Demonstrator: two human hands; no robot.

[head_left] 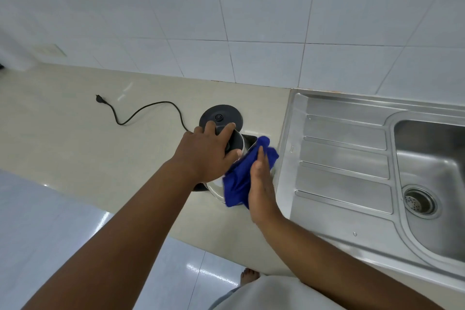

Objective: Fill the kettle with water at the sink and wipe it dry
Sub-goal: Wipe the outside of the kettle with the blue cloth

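A steel kettle (216,190) with a black lid stands on the cream counter, just left of the sink unit. My left hand (205,152) lies spread over its lid and grips the top, which hides most of the kettle. My right hand (260,185) presses a blue cloth (240,178) flat against the kettle's right side. Behind the kettle lies its round black power base (221,115).
The base's black cord (141,112) snakes left across the counter (75,133) to an unplugged plug. A stainless sink (432,178) with a ribbed draining board (344,163) lies to the right. A white tiled wall rises behind. A bare foot shows on the glossy floor below.
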